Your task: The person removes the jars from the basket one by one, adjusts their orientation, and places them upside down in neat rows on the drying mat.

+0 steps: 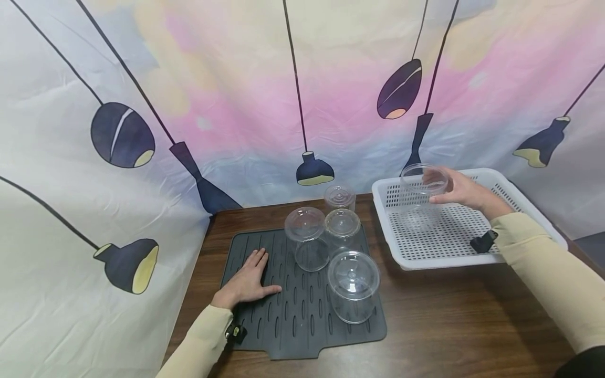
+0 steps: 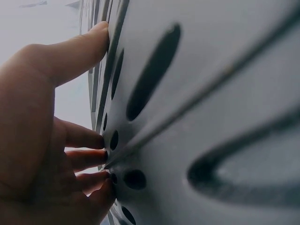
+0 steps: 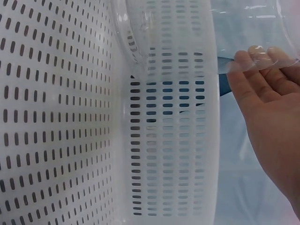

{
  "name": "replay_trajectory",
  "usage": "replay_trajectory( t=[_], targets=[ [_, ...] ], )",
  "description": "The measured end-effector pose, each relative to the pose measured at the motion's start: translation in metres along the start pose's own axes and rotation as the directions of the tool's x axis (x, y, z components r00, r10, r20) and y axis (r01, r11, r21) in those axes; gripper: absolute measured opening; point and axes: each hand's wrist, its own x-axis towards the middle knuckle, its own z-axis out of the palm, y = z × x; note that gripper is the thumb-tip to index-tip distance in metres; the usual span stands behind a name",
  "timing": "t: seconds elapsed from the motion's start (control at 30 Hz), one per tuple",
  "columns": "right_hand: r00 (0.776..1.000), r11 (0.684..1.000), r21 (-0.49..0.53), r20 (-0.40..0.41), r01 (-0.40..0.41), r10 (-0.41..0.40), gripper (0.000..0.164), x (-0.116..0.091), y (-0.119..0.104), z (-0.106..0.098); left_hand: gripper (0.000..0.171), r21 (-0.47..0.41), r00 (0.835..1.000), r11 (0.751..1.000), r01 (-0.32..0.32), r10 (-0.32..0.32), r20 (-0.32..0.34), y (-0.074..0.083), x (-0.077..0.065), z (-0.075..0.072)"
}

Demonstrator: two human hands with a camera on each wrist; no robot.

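In the head view, my right hand (image 1: 460,191) grips a clear plastic jar (image 1: 418,185) near its upper rim, holding it over the white perforated basket (image 1: 449,261). The right wrist view shows my fingers (image 3: 262,70) against the jar's transparent wall (image 3: 248,23). My left hand (image 1: 247,281) rests with spread fingers on the left part of a dark grey ribbed drying mat (image 1: 288,317). Its thumb and fingertips touch the mat's slotted surface (image 2: 197,93) in the left wrist view. Nothing is in that hand.
Three clear lidded jars, a front one (image 1: 353,289), a left one (image 1: 307,236) and a middle one (image 1: 342,226), stand on the mat's right half. A smaller one (image 1: 340,197) stands behind. A brown wooden table (image 1: 439,315) lies beneath, with a lamp-patterned cloth (image 1: 246,105) behind.
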Motion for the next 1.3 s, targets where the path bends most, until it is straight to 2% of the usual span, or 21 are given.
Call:
replay_trajectory(
  t=[0.2,0.43,0.6,0.77,0.97,1.3],
  targets=[
    [0.999,0.999,-0.013,-0.026,0.040,-0.041,0.074,0.001,-0.004,-0.002,0.104,-0.005,1.000,1.000,-0.004,0.004,-0.011,0.000,0.000,0.000],
    [0.998,0.998,0.028,-0.026,0.058,-0.057,0.070,0.001,-0.011,-0.004,0.104,-0.011,1.000,1.000,-0.001,0.001,-0.002,0.000,0.000,0.000],
    [0.991,0.991,0.046,-0.042,0.126,-0.124,0.068,0.002,-0.015,-0.008,0.104,-0.010,1.000,1.000,-0.003,0.003,-0.004,0.000,0.000,0.000],
    [0.980,0.977,0.093,-0.059,0.193,-0.188,0.067,0.004,-0.019,-0.012,0.105,-0.014,1.000,1.000,-0.002,0.002,-0.001,0.001,0.000,-0.002],
    [0.958,0.944,0.164,-0.087,0.286,-0.275,0.068,0.006,-0.027,-0.013,0.105,-0.008,1.000,1.000,0.001,-0.001,0.004,0.000,0.001,-0.002],
    [0.944,0.920,0.212,-0.081,0.329,-0.319,0.079,0.006,-0.048,-0.013,0.104,-0.010,1.000,1.000,0.001,-0.001,-0.001,0.001,-0.001,-0.001]
  ],
)
